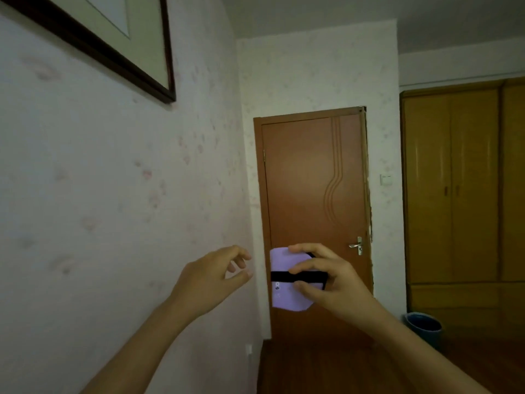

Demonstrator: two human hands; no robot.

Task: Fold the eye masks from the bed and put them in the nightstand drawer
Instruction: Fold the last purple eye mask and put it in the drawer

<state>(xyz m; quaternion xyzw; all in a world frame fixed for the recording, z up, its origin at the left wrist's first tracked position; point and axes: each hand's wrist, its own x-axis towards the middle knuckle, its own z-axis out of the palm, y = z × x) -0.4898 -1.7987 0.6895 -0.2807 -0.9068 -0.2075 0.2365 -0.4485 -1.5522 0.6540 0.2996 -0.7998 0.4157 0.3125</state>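
Out in front of the brown door (306, 172), at about chest height, the right hand (326, 280) grips a lilac eye mask (284, 297), thumb low on the near face and fingers curled over the top edge and across the black strap (279, 277). The mask looks already doubled over, its left edge straight and its lower corner angled. The left hand (210, 280) hangs just beside it, not touching, fingers loosely curled and holding nothing.

Neither the bed nor the nightstand shows from here, so I can't say how far away the drawer is.

My guess is that the fold is being finished or checked in mid-air. To do it well, I'd bring the free hand back to the loose left edge, pinch both layers together, and run a thumb along the crease so it sets. The strap should lie flat across the fold and not dangle, or it may snag on the drawer edge. Soft fabric like this will likely spring open if the pinch eases, so keep pressure on until it is laid down.
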